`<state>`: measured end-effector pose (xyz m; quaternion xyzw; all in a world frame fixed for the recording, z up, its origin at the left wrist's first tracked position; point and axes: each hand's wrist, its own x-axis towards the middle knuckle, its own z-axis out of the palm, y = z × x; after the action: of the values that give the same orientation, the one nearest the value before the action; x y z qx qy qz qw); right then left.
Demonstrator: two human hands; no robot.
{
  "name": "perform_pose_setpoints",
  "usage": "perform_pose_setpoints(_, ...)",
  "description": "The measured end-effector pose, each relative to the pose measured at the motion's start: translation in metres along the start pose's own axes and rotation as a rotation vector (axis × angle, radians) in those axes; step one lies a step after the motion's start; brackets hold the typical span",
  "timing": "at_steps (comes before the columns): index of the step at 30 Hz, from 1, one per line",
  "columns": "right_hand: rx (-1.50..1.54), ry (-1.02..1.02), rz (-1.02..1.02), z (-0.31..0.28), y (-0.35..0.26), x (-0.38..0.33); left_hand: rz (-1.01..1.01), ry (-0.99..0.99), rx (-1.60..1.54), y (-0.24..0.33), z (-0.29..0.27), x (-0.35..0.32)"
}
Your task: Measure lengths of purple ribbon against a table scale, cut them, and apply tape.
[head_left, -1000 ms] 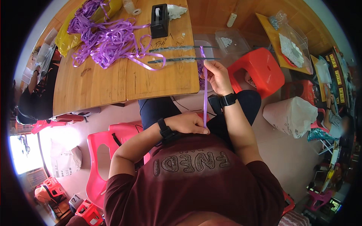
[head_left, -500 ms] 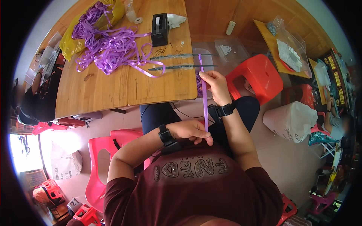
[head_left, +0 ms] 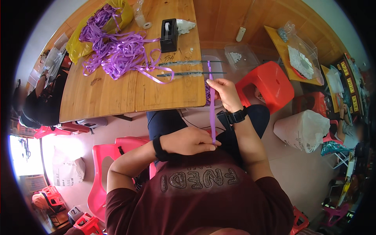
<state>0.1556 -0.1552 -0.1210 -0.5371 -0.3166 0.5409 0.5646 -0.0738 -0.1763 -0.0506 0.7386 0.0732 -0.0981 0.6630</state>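
Ribbon strip: a narrow purple strip runs nearly upright in the frame, right of centre, from the rods down to the person's lap.
Right hand: the right hand is just below the rods; its grip is closed in a pinch, thumb and fingers on the strip's upper part.
Left hand: the left hand lies below the frame's centre, before the shirt; its grip is nearly closed, with the strip's lower end at thumb and fingertips.
Rods: an upper rod and a lower rod, both dark, lie side by side and apart, reaching past the table's right edge; the strip meets both, but whether it loops around them I cannot tell.
Table: the wooden table fills the upper left; a heap of purple ribbon spreads there beside a yellow bag.
Tape: a black tape dispenser stands at upper centre, a crumpled white tissue just beside it.
Stool: a red stool is right of the right hand.
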Motion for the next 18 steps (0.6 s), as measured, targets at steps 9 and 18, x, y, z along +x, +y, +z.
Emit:
perform_pose_setpoints(9, -0.044, 0.022, -0.003, 0.005, -0.015, -0.011, -0.059, -0.032, -0.366, 0.015, 0.005, 0.001)
perform_pose_setpoints(18, -0.967, -0.312, -0.971, -0.006, -0.052, -0.081, -0.04, -0.074, -0.472, 0.04, -0.01, -0.007)
